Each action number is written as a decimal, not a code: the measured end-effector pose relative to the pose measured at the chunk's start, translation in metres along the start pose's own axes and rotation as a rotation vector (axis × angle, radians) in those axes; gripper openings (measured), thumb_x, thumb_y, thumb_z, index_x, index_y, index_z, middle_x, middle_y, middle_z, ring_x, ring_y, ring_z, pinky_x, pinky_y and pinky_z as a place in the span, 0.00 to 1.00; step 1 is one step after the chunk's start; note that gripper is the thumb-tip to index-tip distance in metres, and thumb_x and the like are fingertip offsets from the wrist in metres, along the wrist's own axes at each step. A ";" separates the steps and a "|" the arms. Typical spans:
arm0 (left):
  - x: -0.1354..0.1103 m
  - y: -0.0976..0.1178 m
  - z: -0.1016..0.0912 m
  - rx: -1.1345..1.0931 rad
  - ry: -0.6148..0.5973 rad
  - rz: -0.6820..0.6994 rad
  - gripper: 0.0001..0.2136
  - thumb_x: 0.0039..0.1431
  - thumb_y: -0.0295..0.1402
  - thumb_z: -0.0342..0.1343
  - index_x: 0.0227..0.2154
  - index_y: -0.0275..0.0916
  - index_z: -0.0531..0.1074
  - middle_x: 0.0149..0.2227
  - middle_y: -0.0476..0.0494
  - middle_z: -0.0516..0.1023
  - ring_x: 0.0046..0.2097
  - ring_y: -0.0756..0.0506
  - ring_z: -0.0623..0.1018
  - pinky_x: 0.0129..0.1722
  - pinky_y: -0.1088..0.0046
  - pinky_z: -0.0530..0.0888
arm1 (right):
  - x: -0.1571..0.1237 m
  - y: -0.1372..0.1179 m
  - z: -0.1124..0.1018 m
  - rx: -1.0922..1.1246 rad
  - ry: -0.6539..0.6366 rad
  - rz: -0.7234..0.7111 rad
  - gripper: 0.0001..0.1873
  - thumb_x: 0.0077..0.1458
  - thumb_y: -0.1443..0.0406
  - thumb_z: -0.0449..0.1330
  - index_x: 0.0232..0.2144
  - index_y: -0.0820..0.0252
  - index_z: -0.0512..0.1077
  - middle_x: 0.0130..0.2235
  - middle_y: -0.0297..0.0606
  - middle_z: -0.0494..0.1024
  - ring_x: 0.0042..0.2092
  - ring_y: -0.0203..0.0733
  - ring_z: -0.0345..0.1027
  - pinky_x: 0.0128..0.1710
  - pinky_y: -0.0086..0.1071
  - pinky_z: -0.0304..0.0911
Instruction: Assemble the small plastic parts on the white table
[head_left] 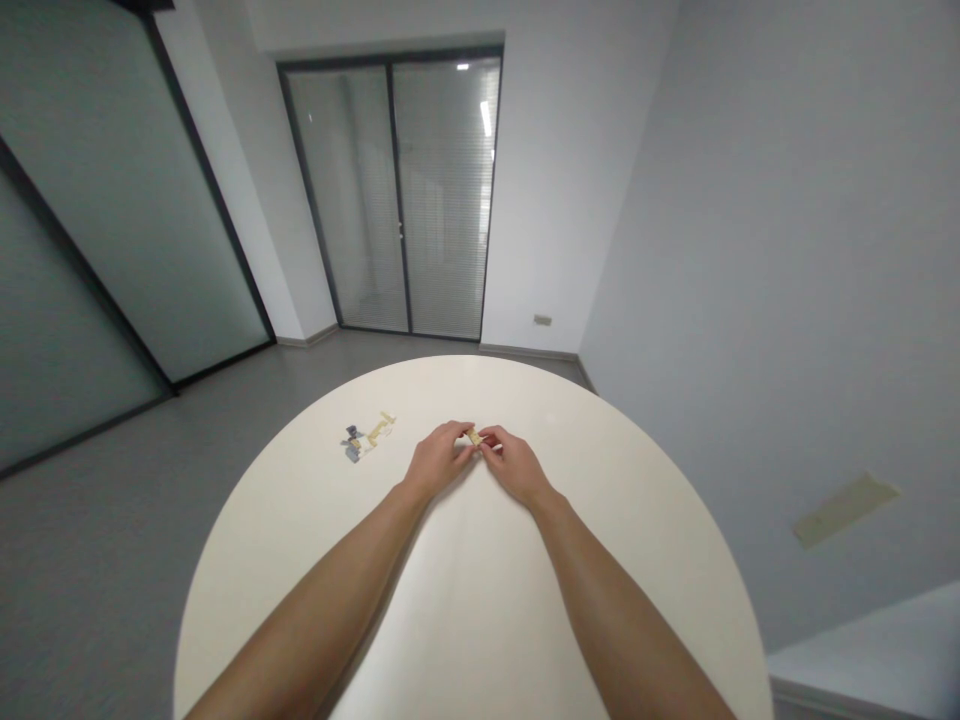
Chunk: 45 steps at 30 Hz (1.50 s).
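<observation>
Over the middle of the round white table [465, 600], my left hand [437, 458] and my right hand [516, 463] meet at a small yellowish piece [474, 437]. The fingertips of both hands pinch it, one hand from each side. It looks like a small building-toy part, but its exact kind is too small to make out. To the left of my left hand lies a loose cluster of yellowish pieces [381, 428], with several grey pieces [352, 453] beside them on the tabletop.
Beyond the table stands a glazed double door [397, 200] in a dark frame. Frosted glass panels [127, 190] line the left side. A white wall [795, 250] rises on the right, bearing a beige plate [846, 510]. Grey floor [97, 540] shows to the left.
</observation>
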<state>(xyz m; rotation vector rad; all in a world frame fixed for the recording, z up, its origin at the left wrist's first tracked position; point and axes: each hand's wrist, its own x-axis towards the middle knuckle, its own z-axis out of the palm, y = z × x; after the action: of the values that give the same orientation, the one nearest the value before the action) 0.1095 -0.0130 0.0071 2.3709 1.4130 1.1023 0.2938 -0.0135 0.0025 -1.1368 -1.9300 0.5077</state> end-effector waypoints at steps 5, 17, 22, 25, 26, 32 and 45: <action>0.000 0.001 0.000 0.004 -0.001 -0.003 0.15 0.61 0.36 0.55 0.51 0.43 0.70 0.48 0.44 0.77 0.50 0.45 0.75 0.48 0.69 0.74 | 0.000 0.001 0.000 -0.006 0.004 -0.006 0.11 0.61 0.65 0.55 0.45 0.53 0.71 0.40 0.35 0.80 0.41 0.40 0.73 0.44 0.34 0.66; 0.001 -0.001 0.001 0.014 0.008 -0.038 0.15 0.60 0.36 0.57 0.49 0.42 0.71 0.48 0.44 0.78 0.49 0.44 0.76 0.48 0.68 0.74 | 0.000 0.001 0.000 -0.010 0.019 -0.029 0.12 0.59 0.67 0.55 0.45 0.53 0.72 0.42 0.35 0.79 0.42 0.40 0.72 0.44 0.34 0.66; 0.001 0.000 0.000 0.017 0.010 -0.051 0.15 0.60 0.38 0.57 0.49 0.43 0.71 0.47 0.45 0.78 0.49 0.44 0.76 0.48 0.68 0.74 | 0.000 0.001 0.000 -0.014 0.017 -0.024 0.13 0.59 0.67 0.55 0.45 0.54 0.72 0.42 0.36 0.79 0.43 0.40 0.72 0.44 0.34 0.65; 0.001 0.000 0.000 0.018 0.007 -0.059 0.14 0.59 0.38 0.58 0.48 0.43 0.71 0.47 0.45 0.78 0.49 0.45 0.76 0.47 0.68 0.74 | 0.000 0.000 0.000 -0.016 0.017 -0.023 0.13 0.59 0.67 0.55 0.45 0.54 0.72 0.42 0.36 0.79 0.43 0.40 0.72 0.44 0.34 0.65; 0.001 0.000 0.000 0.019 0.003 -0.062 0.14 0.59 0.38 0.58 0.48 0.43 0.71 0.47 0.45 0.78 0.48 0.45 0.76 0.47 0.68 0.74 | 0.000 0.000 0.000 -0.016 0.018 -0.023 0.12 0.58 0.67 0.55 0.45 0.54 0.72 0.42 0.36 0.79 0.43 0.40 0.72 0.44 0.34 0.65; 0.002 0.000 -0.001 0.012 -0.003 -0.059 0.14 0.60 0.37 0.57 0.48 0.42 0.71 0.46 0.45 0.78 0.48 0.45 0.77 0.46 0.68 0.73 | 0.000 -0.003 -0.001 -0.017 0.014 -0.018 0.13 0.58 0.68 0.55 0.45 0.54 0.72 0.42 0.35 0.79 0.43 0.40 0.72 0.45 0.34 0.65; 0.001 -0.001 0.000 0.006 0.013 -0.043 0.12 0.60 0.37 0.58 0.46 0.43 0.71 0.45 0.46 0.79 0.47 0.45 0.77 0.46 0.69 0.73 | 0.000 -0.003 -0.001 -0.030 0.014 -0.018 0.13 0.59 0.67 0.55 0.45 0.53 0.72 0.41 0.35 0.79 0.42 0.40 0.72 0.44 0.34 0.65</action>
<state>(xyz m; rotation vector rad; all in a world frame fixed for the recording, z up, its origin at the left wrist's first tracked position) 0.1087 -0.0115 0.0073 2.3306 1.4666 1.1054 0.2931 -0.0149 0.0049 -1.1386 -1.9402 0.4614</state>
